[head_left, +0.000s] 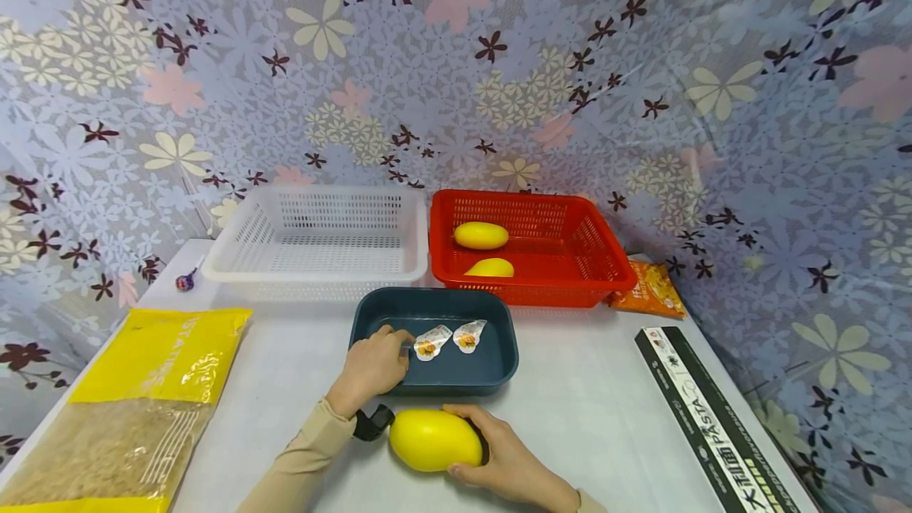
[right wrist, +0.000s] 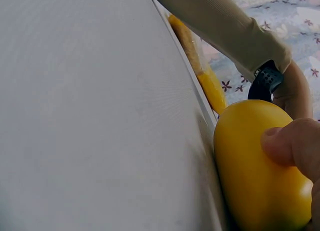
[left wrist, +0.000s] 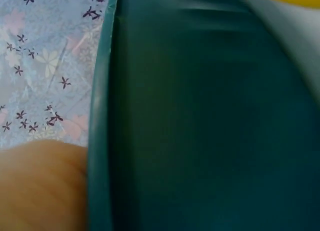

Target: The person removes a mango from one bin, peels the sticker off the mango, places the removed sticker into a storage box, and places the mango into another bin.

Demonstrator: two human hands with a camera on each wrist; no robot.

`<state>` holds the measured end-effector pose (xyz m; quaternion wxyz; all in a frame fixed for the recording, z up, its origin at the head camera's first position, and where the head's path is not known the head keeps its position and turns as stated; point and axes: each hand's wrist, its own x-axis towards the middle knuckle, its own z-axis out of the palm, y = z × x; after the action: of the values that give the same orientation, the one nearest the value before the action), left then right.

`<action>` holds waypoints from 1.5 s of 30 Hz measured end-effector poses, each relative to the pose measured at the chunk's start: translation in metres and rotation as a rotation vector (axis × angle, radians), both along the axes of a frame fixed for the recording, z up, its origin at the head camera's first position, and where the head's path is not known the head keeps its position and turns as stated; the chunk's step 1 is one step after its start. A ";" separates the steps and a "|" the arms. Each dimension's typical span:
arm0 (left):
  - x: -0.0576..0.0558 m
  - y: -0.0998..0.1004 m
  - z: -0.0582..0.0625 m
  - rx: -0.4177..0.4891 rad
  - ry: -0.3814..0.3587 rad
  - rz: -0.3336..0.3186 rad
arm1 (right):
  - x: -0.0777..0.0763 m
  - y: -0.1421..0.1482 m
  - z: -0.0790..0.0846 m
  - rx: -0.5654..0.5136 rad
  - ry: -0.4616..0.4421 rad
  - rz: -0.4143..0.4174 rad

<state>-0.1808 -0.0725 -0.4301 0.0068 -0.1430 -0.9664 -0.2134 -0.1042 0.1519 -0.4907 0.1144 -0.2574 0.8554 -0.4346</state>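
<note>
My right hand grips a smooth yellow mango just in front of a dark teal bin. In the right wrist view the thumb presses on the mango's side. My left hand reaches over the bin's left part, fingers pointing down into it. A small greyish bit shows at its fingertips; I cannot tell whether the fingers pinch it. Right of these fingers, two small white packets with orange pictures, a left packet and a right packet, lie in the bin.
Behind the bin stand a white basket and a red basket with two yellow mangoes inside. A large yellow bag lies at left, a lollipop beyond it. At right are an orange snack bag and a long pasta box.
</note>
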 end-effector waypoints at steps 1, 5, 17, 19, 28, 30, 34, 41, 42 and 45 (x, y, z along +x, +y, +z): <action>0.000 0.000 0.000 -0.001 -0.003 -0.002 | 0.000 0.000 0.000 0.003 -0.001 -0.001; -0.001 -0.001 -0.002 -0.004 -0.019 -0.014 | 0.000 0.000 -0.001 0.007 -0.012 -0.001; -0.005 -0.001 -0.008 0.044 -0.026 -0.022 | 0.000 -0.001 0.002 0.014 -0.019 -0.004; -0.005 -0.001 -0.008 0.058 -0.021 -0.026 | 0.000 -0.001 0.003 0.014 -0.025 -0.002; -0.006 -0.001 -0.005 0.099 0.007 -0.032 | 0.000 0.000 0.003 0.009 -0.024 0.002; -0.007 -0.002 -0.004 0.128 0.005 -0.033 | 0.000 0.000 0.003 0.011 -0.022 0.004; -0.009 -0.002 -0.002 0.194 0.018 -0.041 | -0.001 0.001 0.003 0.015 -0.013 0.010; -0.012 -0.003 -0.004 0.346 0.020 -0.062 | -0.001 0.003 0.007 -0.008 -0.065 0.047; -0.012 -0.003 -0.004 0.367 0.016 -0.063 | -0.001 0.003 0.008 -0.013 -0.086 0.056; -0.013 -0.003 -0.004 0.411 0.031 -0.067 | 0.000 0.003 0.012 -0.023 -0.125 0.081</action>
<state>-0.1941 -0.0756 -0.4338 0.0439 -0.1737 -0.8971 -0.4040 -0.1047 0.1553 -0.4786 0.1819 -0.2654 0.8304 -0.4548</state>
